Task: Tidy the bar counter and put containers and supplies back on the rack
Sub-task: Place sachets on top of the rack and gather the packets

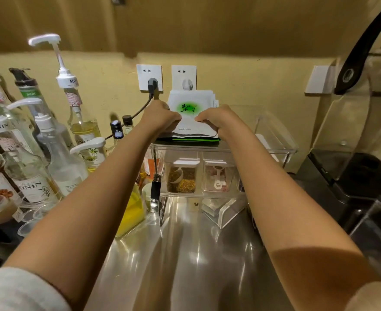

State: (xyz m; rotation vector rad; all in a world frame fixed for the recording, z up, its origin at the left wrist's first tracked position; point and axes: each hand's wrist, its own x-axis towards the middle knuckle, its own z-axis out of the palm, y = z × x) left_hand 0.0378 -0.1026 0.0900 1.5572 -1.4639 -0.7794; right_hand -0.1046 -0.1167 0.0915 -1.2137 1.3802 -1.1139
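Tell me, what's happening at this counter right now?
A person is tidying a bar counter. Both hands, the left hand and the right hand, grip a stack of white packets with a green logo, which rests on top of a clear acrylic rack. Beneath it sit clear jars of dried ingredients. Syrup pump bottles crowd the left of the steel counter.

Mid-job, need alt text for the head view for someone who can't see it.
Both hands, left hand and right hand, grip a stack of white-and-green packets atop a clear rack on a steel counter. Syrup pump bottles stand left.
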